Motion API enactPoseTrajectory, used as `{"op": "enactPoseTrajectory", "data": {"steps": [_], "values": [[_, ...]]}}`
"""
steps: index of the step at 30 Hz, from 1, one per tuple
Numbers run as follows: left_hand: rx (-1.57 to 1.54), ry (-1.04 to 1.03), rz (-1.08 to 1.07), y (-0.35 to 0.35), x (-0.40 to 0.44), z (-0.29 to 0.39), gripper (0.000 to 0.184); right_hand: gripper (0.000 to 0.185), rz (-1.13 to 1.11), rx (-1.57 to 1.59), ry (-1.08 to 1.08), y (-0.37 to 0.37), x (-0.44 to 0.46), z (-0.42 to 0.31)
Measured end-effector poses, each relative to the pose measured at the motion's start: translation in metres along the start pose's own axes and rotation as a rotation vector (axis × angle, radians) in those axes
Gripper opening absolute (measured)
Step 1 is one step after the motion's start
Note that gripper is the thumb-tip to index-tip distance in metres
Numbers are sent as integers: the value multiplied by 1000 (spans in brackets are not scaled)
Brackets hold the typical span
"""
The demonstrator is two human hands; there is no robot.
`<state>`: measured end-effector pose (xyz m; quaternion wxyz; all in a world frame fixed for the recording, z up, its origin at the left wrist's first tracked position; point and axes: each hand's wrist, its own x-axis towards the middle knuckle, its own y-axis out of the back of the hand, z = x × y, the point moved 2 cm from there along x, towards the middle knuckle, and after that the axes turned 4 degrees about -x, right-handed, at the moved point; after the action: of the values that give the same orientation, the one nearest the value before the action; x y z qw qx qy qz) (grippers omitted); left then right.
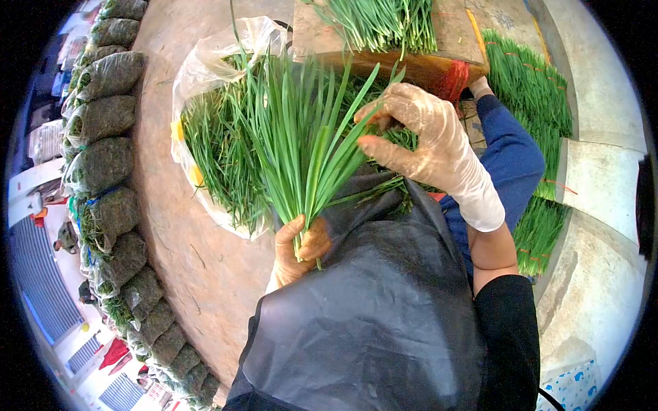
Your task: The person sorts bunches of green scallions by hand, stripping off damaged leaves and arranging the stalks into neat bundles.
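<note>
My left hand (299, 248), in a pale glove, grips a fanned bunch of garlic chives (301, 137) by the stem ends, with the leaves pointing up and away from me. My right hand (425, 133), in a whitish glove, is raised beside the leaf tips on the right. Its thumb and fingers are curved but apart, and nothing shows held between them. Just beyond the bunch stands a clear plastic bag (195, 68) full of loose garlic chives (223, 147). A black apron (370, 308) covers my lap.
A wooden board (452, 27) ahead carries a pile of chives (384, 20); red ties (452, 82) hang at its corner. Tied chive bundles (528, 89) lie along the right. Several filled bags (103, 164) line the left side of the brown floor (178, 253).
</note>
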<state>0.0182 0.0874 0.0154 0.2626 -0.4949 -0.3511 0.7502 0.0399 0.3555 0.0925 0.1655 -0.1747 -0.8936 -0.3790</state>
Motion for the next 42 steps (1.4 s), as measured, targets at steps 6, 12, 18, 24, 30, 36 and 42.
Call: {"op": "enactPoseTrajectory", "data": {"steps": [6, 12, 18, 24, 30, 36, 42], "values": [[-5, 25, -107, 4, 2, -1, 33, 28, -128, 59, 21, -16, -12, 7], [-153, 30, -9, 8, 3, -1, 29, 33, -184, -72, 148, -22, -15, 3], [-115, 23, -61, 2, 5, 0, 30, 30, -14, -420, 272, -33, -16, -6], [-156, 20, -175, 3, 8, -4, 27, 27, 177, -491, 462, -42, -20, -13], [-6, -25, 62, -20, 6, -3, 35, 33, 102, -539, 486, -42, -24, -7], [-85, -50, -72, -19, 13, -1, 31, 43, 130, -442, 405, -35, -30, -11], [98, -299, 188, -26, 21, -6, 21, 23, 101, 41, -91, -46, -40, -49]]}}
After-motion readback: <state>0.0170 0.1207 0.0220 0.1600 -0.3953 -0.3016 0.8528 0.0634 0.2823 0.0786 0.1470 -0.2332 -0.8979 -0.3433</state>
